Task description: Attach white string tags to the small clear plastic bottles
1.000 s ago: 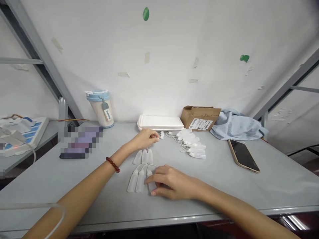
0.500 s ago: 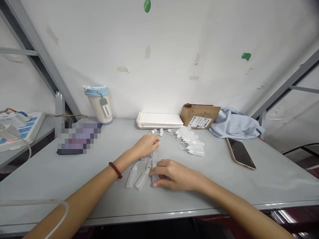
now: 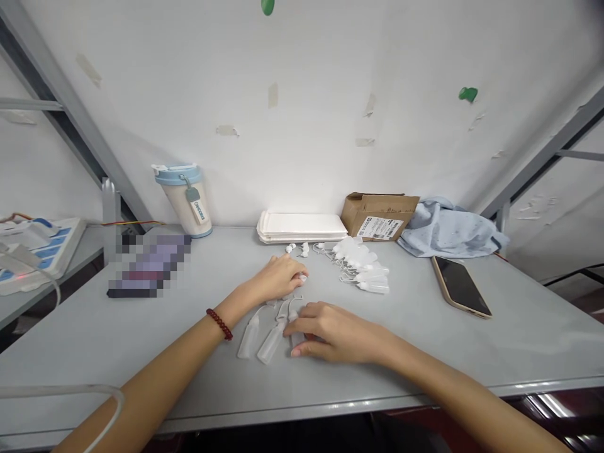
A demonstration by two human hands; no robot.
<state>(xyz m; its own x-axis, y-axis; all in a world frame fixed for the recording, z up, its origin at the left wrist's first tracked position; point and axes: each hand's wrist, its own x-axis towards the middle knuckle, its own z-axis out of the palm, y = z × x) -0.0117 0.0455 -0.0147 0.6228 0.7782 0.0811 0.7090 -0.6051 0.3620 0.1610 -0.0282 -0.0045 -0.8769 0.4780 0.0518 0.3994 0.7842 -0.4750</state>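
My left hand [image 3: 282, 277] is closed in a pinch on a small white cap [image 3: 302, 277], which peeks out by the thumb. Below it, my right hand [image 3: 333, 331] curls its fingers and thumb around a small translucent squeeze bottle [image 3: 297, 329] lying on the table; the fingers partly cover it. Just left of that hand lie two similar bottles, a near one [image 3: 270, 343] and a farther-left one [image 3: 249, 338], with thin looped straps at their necks. Several loose white caps [image 3: 304, 250] lie beyond my left hand.
Several more squeeze bottles [image 3: 372, 277] lie piled at right. Behind are a stack of white trays [image 3: 302, 226], a cardboard box [image 3: 380, 217] and a blue cloth [image 3: 448, 229]. A phone [image 3: 461, 286] lies right; a tumbler [image 3: 186, 201] and a blurred item [image 3: 151, 264] stand and lie left.
My left hand has shifted slightly right and toward me, and a white cap now shows at its fingertips. My right hand stays at the bottle. The view has tilted slightly.
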